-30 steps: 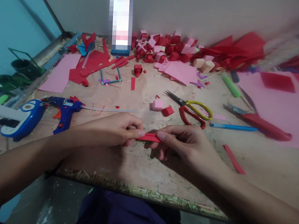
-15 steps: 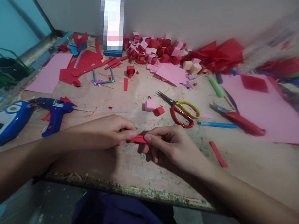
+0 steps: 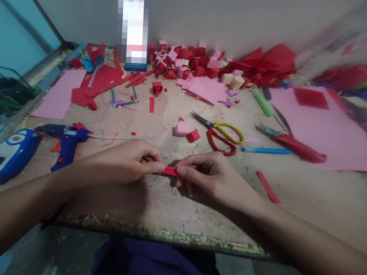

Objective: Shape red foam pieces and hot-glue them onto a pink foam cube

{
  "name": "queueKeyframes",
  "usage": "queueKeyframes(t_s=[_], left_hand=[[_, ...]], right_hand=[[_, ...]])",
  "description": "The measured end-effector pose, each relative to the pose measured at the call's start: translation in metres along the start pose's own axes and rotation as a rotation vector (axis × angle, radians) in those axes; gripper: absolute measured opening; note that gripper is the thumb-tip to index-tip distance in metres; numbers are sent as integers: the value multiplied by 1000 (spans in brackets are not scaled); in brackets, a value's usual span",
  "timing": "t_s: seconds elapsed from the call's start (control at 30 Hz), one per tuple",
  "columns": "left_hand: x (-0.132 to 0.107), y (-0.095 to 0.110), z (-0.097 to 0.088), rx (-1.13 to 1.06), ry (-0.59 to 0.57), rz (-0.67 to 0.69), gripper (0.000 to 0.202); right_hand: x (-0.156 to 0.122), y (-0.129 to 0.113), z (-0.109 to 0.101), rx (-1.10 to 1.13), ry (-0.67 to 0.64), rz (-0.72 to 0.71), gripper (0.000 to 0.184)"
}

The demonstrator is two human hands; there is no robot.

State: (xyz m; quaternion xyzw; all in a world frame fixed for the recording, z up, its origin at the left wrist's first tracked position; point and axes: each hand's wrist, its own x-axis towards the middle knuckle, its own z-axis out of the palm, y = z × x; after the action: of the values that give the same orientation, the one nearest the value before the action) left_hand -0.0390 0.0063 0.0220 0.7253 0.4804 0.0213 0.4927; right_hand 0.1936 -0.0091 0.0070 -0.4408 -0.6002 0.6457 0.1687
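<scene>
Left hand: I have the left hand (image 3: 139,164) pinching one end of a narrow red strip (image 3: 170,170), thumb on top.
Right hand: I read the right hand (image 3: 210,175) as pinching the strip's other end, thumb likewise on top, fingers curled beneath.
Red strip: spans the short gap between both hands, near the front of the worktable (image 3: 168,214); I cannot tell whether it touches the wood.
Cubes: pink cube (image 3: 181,129) and red cube (image 3: 193,136) side by side, just beyond the hands.
Scissors: scissors (image 3: 221,133) lie right of the cubes, blades slightly parted.
Loose strip: flat red piece (image 3: 268,187) near the right forearm.
Glue gun: blue glue gun (image 3: 68,142) beyond the left forearm.
</scene>
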Motion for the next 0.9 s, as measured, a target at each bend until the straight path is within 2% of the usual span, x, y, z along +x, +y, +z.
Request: queueKeyframes(t_s=[0.13,0.23,0.37,0.67,0.9], left_hand=[[2,1,7,-36,0,37,31],[2,-2,8,-64,-13,34,37],[1,-8,3,-73,-54,15,47],[0,-3,2,-146,-52,-18,44],[-1,-4,-5,-176,-61,30,41]], right_hand=[[0,1,8,45,3,6,33],[0,3,10,61,29,18,36],[-2,3,6,69,35,3,34],[-3,-2,-2,7,24,8,35],[-3,-3,-4,33,41,16,34]])
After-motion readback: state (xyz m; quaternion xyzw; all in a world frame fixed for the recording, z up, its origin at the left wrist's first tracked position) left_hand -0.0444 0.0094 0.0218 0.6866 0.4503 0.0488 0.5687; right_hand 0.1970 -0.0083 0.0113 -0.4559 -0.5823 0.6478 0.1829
